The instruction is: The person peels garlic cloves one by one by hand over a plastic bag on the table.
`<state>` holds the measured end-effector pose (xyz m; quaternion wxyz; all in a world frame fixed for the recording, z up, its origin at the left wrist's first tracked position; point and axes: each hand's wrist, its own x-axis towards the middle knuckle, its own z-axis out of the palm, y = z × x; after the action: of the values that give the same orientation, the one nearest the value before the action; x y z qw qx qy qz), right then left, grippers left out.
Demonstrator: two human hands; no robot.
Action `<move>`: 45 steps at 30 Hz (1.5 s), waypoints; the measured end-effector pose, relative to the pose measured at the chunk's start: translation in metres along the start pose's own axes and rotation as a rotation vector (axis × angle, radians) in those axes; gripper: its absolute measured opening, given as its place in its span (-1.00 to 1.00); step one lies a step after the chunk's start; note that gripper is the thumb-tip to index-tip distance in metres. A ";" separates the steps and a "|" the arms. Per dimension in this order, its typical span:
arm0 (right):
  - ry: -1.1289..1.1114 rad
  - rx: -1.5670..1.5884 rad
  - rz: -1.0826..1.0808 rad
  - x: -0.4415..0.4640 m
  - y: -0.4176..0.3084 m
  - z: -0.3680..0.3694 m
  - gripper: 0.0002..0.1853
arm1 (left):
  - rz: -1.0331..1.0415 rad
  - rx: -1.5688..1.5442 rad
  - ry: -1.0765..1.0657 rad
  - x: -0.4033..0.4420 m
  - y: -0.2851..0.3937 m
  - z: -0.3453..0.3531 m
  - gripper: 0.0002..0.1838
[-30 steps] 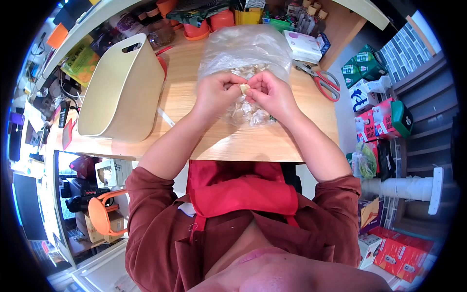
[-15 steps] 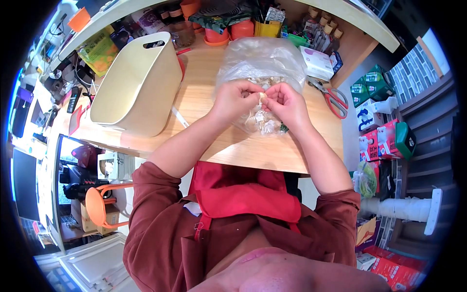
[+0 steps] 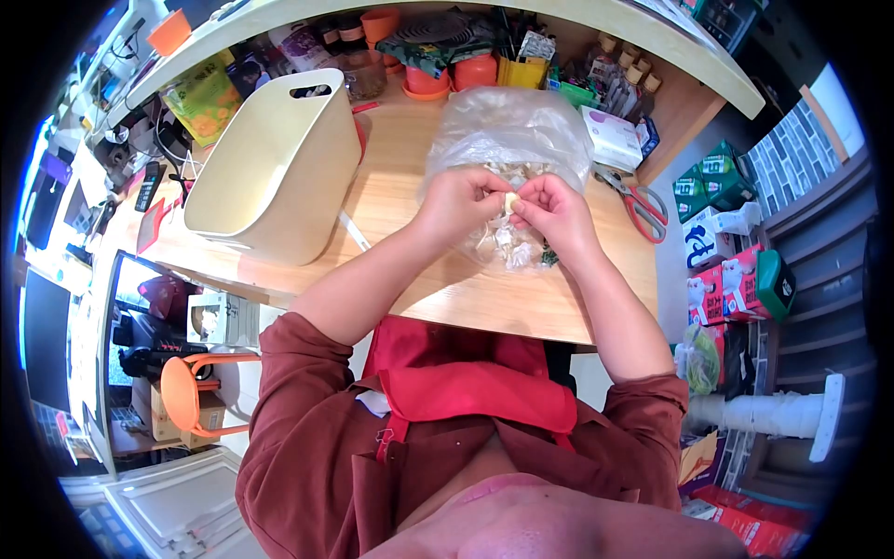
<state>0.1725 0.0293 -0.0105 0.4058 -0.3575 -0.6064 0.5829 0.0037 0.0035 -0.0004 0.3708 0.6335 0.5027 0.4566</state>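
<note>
Between my fingertips is a small pale yellowish piece (image 3: 511, 201), too small to name for certain. My left hand (image 3: 463, 204) pinches it from the left, and my right hand (image 3: 557, 213) closes on it from the right. Both hands are over a clear plastic bag (image 3: 507, 116) that lies on the wooden table (image 3: 391, 140). Whitish, papery flakes and scraps (image 3: 514, 253) lie on the bag's near part, below and behind my hands.
A cream bin (image 3: 279, 168) stands on the table at left, a white strip (image 3: 353, 230) beside it. Red-handled scissors (image 3: 644, 211) lie at the right edge. A white box (image 3: 611, 138), bottles and orange pots (image 3: 426, 82) line the back. An orange chair (image 3: 182, 395) is at lower left.
The view has shifted, so the table and its contents sit lower and further right. Both hands still hold the pale piece close together, with small changes in the fingers.
</note>
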 end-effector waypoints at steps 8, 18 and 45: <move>-0.035 0.016 0.020 -0.001 -0.004 0.000 -0.90 | -0.041 -0.062 -0.013 0.002 -0.004 0.000 -0.91; -0.013 0.207 -0.200 -0.005 -0.008 0.000 -0.85 | -0.023 -0.029 0.012 0.004 -0.014 0.003 -0.92; -0.240 0.427 0.057 -0.002 -0.006 -0.010 -0.78 | 0.099 -0.239 -0.079 0.001 -0.004 -0.004 -0.84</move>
<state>0.1831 0.0315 -0.0050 0.3806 -0.2088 -0.5032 0.7472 -0.0008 0.0054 -0.0025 0.4401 0.6263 0.3980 0.5056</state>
